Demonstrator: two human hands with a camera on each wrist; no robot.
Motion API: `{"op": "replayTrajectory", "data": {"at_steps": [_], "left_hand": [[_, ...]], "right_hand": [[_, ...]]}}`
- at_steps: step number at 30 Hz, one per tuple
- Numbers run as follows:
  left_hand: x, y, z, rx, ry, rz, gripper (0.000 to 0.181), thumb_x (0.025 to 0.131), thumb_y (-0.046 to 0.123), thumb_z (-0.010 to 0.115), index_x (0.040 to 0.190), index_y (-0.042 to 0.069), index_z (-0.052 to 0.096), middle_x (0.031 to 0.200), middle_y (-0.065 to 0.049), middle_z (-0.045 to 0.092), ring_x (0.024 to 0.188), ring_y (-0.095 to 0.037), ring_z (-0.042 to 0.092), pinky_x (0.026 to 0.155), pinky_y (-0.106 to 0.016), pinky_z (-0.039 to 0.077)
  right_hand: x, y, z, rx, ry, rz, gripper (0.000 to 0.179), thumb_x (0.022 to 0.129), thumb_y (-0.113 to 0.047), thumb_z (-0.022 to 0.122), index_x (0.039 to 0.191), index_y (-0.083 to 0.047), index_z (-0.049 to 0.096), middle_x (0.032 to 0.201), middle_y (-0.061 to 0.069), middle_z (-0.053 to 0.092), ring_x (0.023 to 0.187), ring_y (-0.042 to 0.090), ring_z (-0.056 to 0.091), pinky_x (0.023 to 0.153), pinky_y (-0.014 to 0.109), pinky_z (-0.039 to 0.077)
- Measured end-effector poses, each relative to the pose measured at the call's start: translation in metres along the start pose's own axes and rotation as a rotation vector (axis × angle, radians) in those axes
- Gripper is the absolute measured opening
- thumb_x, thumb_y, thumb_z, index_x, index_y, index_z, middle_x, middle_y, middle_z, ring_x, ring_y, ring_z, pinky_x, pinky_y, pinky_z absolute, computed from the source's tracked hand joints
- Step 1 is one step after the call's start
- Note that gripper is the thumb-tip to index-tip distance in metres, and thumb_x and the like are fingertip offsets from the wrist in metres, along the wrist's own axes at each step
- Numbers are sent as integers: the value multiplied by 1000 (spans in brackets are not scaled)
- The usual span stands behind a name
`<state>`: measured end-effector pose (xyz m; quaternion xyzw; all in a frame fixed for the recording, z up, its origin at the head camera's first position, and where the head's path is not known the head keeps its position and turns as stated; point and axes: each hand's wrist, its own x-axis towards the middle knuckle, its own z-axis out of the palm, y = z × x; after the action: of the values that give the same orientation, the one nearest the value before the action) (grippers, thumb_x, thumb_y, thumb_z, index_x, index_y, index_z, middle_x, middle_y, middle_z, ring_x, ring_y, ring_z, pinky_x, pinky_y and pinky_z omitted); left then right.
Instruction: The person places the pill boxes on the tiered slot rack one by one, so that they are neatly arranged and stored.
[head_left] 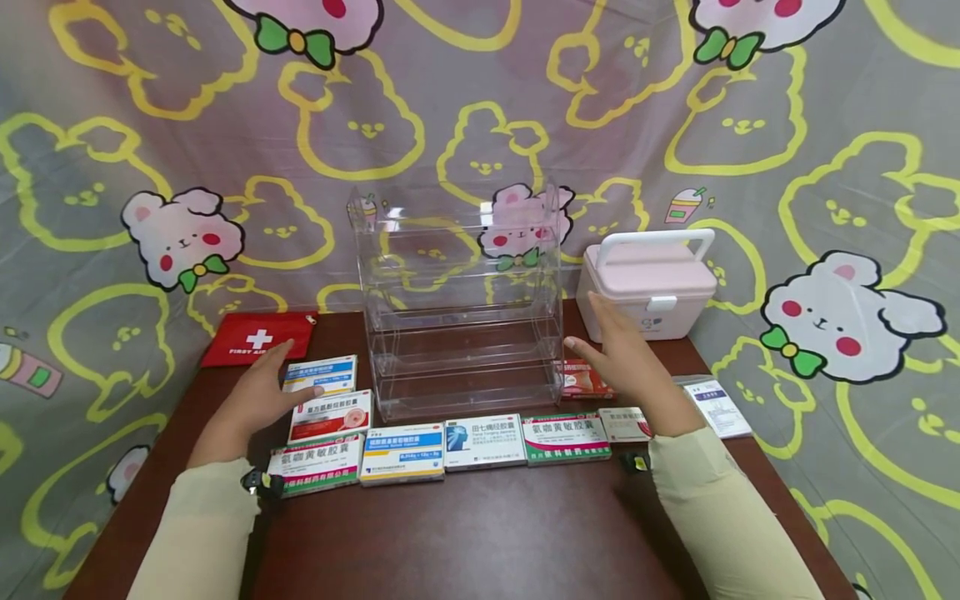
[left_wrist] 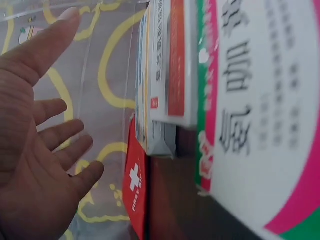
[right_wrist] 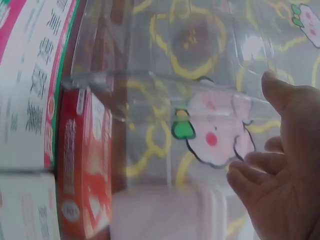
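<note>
My left hand (head_left: 247, 396) is held over the left end of the medicine boxes, fingers spread and holding nothing. Just beyond its thumb lies a white box with a red band (head_left: 332, 417), between a blue-and-white box (head_left: 322, 373) and a green-and-pink box (head_left: 315, 464). On the other side, my right hand (head_left: 633, 358) hovers beside a clear plastic tiered rack (head_left: 465, 362), its fingers loosely extended with nothing in them. An orange-red box (right_wrist: 85, 165) lies below that hand, close to the rack's right side. The rack's tiers hold nothing.
A red first-aid pouch (head_left: 258, 340) lies at the back left. At the back right stands a pale pink case (head_left: 652, 292) with a white handle. More medicine boxes (head_left: 485, 442) line the rack's front, and a white packet (head_left: 716, 408) lies near the right edge.
</note>
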<state>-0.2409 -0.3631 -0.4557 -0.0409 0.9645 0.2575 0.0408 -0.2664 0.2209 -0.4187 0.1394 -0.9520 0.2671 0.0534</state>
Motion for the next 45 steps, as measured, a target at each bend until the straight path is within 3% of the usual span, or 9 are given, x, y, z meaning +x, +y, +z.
{"op": "replayTrajectory", "data": {"at_steps": [3,11,17,23,31,37,39,43,45], "left_hand": [[2,-7,-6,-39,-22,-2,127,86,46,92,174,3,10,172,-38,21,154,-65,25,109,-80,44],[6,-23,-12,-103,-91,-33,125,85,41,93,175,5,13,173,-37,22,153,-66,26,108,-79,46],[7,-37,-9,-94,-105,-17,120,86,35,93,173,1,18,168,-38,29,149,-65,30,101,-71,57],[17,-46,-13,-104,-170,-45,126,83,44,94,174,4,15,169,-39,28,149,-66,29,99,-69,59],[28,-57,-15,-69,-214,-35,125,82,44,95,173,2,18,169,-39,28,149,-65,28,104,-74,54],[30,-59,-15,-42,-216,-42,122,84,43,94,173,3,20,168,-41,28,149,-66,27,106,-77,50],[32,-59,-14,-41,-217,-46,121,84,42,93,173,3,21,167,-41,29,148,-66,27,104,-75,53],[34,-59,-12,-43,-223,-54,119,85,41,93,173,4,21,166,-41,30,148,-65,27,100,-70,59],[37,-59,-11,-47,-225,-56,118,85,39,93,173,4,22,167,-40,30,148,-65,27,98,-67,61]], "right_hand": [[6,-3,5,50,11,-9,95,108,-59,60,177,-12,12,180,23,21,165,49,23,131,70,23],[16,-12,21,99,87,-42,75,112,-31,65,169,4,31,159,31,54,149,49,51,123,65,41],[20,-17,31,199,98,-29,66,113,-28,62,167,2,38,160,28,55,145,47,57,117,61,51],[24,-15,39,332,118,-3,57,114,-25,61,163,0,46,156,26,60,136,43,65,111,55,57],[26,-14,45,364,189,24,48,114,-23,60,157,-3,57,146,23,68,118,39,73,104,55,58],[24,-14,48,348,205,32,46,114,-22,59,156,-4,59,134,24,74,89,33,69,88,49,56],[23,-14,49,352,203,35,47,114,-23,59,156,-3,58,135,25,73,92,34,70,90,50,57],[23,-12,51,359,196,39,48,114,-24,59,157,-3,57,148,24,67,114,37,71,103,55,57],[22,-11,51,354,194,46,48,114,-25,59,158,-4,57,148,24,67,113,39,71,103,57,57]]}}
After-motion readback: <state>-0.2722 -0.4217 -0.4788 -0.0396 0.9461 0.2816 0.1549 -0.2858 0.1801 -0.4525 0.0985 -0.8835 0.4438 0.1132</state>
